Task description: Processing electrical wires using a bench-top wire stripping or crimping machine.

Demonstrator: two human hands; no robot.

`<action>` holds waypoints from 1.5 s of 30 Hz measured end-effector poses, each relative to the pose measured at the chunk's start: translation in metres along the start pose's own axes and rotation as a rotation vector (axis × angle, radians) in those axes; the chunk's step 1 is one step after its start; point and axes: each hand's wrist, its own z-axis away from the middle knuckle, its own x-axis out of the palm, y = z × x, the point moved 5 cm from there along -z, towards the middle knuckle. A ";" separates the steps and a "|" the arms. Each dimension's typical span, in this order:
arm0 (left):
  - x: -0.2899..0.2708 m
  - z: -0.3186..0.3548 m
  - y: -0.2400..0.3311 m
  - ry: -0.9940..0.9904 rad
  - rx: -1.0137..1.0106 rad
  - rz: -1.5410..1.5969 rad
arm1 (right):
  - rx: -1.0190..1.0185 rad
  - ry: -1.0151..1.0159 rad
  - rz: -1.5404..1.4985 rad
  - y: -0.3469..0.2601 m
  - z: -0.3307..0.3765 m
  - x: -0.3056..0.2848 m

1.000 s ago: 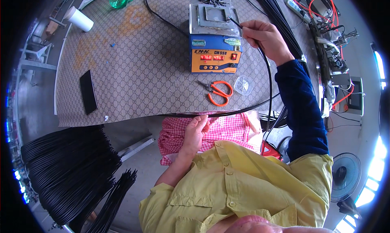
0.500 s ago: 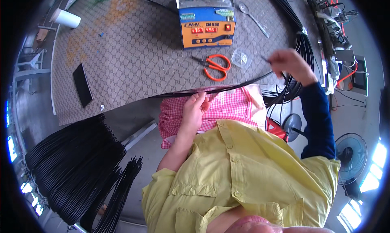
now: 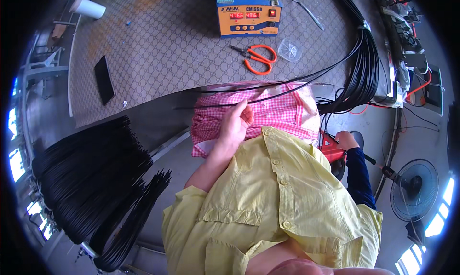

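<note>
My left hand is over the pink checked cloth on my lap, with thumb and fingers pinched on a thin black cable. That cable runs right to a thick bundle of black cables hanging over the table's right side. A second black cable lies along the table's front edge, above the first. My right hand is low at my right side, beside a red object whose kind I cannot make out. Its fingers are curled; what they hold, if anything, is hidden.
On the patterned table are orange-handled snips, a clear plastic dish, a spoon, a blue-and-orange control box, a black flat slab and a white cup. Black cable bunches hang lower left; a fan stands right.
My right hand has dropped from above the table by the cable bundle to beside the red object. The cables on my lap have spread apart. My left hand stays pinched; the view has shifted slightly.
</note>
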 end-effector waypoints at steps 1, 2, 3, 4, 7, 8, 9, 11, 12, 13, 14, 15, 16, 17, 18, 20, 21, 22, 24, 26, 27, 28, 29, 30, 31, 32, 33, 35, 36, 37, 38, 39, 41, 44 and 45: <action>0.008 0.018 0.004 0.018 0.084 -0.052 | -0.054 -0.059 -0.017 -0.015 -0.006 -0.021; 0.007 0.022 0.003 -0.070 0.201 -0.132 | -0.105 -0.118 -0.033 -0.033 -0.007 -0.046; 0.019 0.038 0.011 -0.069 0.341 -0.279 | -0.112 0.008 -0.151 -0.054 -0.008 -0.079; 0.034 0.053 0.018 -0.063 0.484 -0.428 | -0.124 0.133 -0.271 -0.080 -0.009 -0.116; 0.054 0.049 0.007 -0.128 0.627 -0.643 | -0.473 0.578 -0.505 -0.174 -0.005 -0.220; 0.061 0.048 0.003 -0.148 0.665 -0.761 | -0.551 0.640 -0.517 -0.200 -0.006 -0.243; 0.072 0.048 0.000 -0.143 0.781 -0.872 | -0.618 0.618 -0.577 -0.224 -0.010 -0.259; 0.089 0.049 -0.005 -0.133 0.759 -1.180 | -0.719 0.562 -0.695 -0.267 -0.020 -0.278; 0.088 0.043 -0.014 -0.108 0.752 -1.274 | -0.760 0.527 -0.756 -0.285 -0.026 -0.282; 0.090 0.045 -0.018 -0.140 0.821 -1.164 | -0.795 0.479 -0.849 -0.301 -0.032 -0.285; 0.092 0.046 -0.020 -0.175 0.886 -1.054 | -0.828 0.430 -0.942 -0.315 -0.036 -0.287; 0.089 0.039 -0.026 -0.187 0.895 -1.102 | -0.809 0.435 -1.031 -0.323 -0.039 -0.288; 0.085 0.033 -0.032 -0.202 0.902 -1.154 | -0.784 0.383 -1.109 -0.323 -0.041 -0.286; 0.082 0.027 -0.037 -0.217 0.908 -1.205 | -0.757 0.330 -1.186 -0.324 -0.043 -0.284; 0.082 0.030 -0.033 -0.217 0.836 -1.219 | -0.726 0.274 -1.263 -0.323 -0.045 -0.280; 0.086 0.045 -0.018 -0.243 0.686 -1.245 | -0.714 0.267 -1.330 -0.310 -0.045 -0.278; 0.079 0.046 -0.011 -0.163 0.654 -1.269 | -0.735 0.305 -1.336 -0.303 -0.045 -0.274; 0.079 0.057 0.003 -0.103 0.664 -1.200 | -0.749 0.344 -1.345 -0.297 -0.044 -0.271; 0.064 0.063 0.023 -0.161 0.678 -0.655 | -0.745 0.339 -1.360 -0.288 -0.038 -0.267; 0.067 0.076 0.049 -0.267 0.587 -0.296 | -0.784 0.289 -1.406 -0.283 -0.037 -0.263; 0.071 0.082 0.060 -0.310 0.581 -0.256 | -0.777 0.314 -1.396 -0.279 -0.036 -0.261; 0.075 0.089 0.067 -0.350 0.577 -0.218 | -0.777 0.333 -1.369 -0.276 -0.037 -0.259; 0.079 0.093 0.069 -0.352 0.551 -0.234 | -0.776 0.352 -1.343 -0.274 -0.037 -0.258; 0.083 0.096 0.069 -0.356 0.525 -0.248 | -0.774 0.372 -1.314 -0.273 -0.037 -0.257; 0.085 0.098 0.068 -0.360 0.499 -0.263 | -0.813 0.398 -1.325 -0.275 -0.033 -0.260; 0.086 0.100 0.069 -0.382 0.502 -0.265 | -0.811 0.412 -1.299 -0.275 -0.032 -0.261; 0.088 0.101 0.070 -0.404 0.506 -0.268 | -0.809 0.427 -1.275 -0.275 -0.032 -0.262; 0.088 0.104 0.073 -0.438 0.487 -0.262 | -0.816 0.466 -1.216 -0.274 -0.027 -0.265; 0.088 0.105 0.074 -0.453 0.456 -0.243 | -0.808 0.444 -1.217 -0.273 -0.028 -0.264; 0.088 0.105 0.075 -0.468 0.425 -0.224 | -0.799 0.422 -1.217 -0.271 -0.029 -0.262; 0.088 0.106 0.075 -0.482 0.394 -0.205 | -0.791 0.400 -1.218 -0.270 -0.029 -0.260; 0.091 0.107 0.075 -0.500 0.346 -0.160 | -0.795 0.409 -1.196 -0.269 -0.029 -0.259; 0.092 0.106 0.076 -0.542 0.309 -0.133 | -0.802 0.427 -1.152 -0.269 -0.029 -0.257; 0.094 0.107 0.078 -0.550 0.287 -0.136 | -0.758 0.369 -1.214 -0.269 -0.031 -0.253; 0.094 0.107 0.079 -0.546 0.284 -0.146 | -0.732 0.325 -1.238 -0.269 -0.032 -0.251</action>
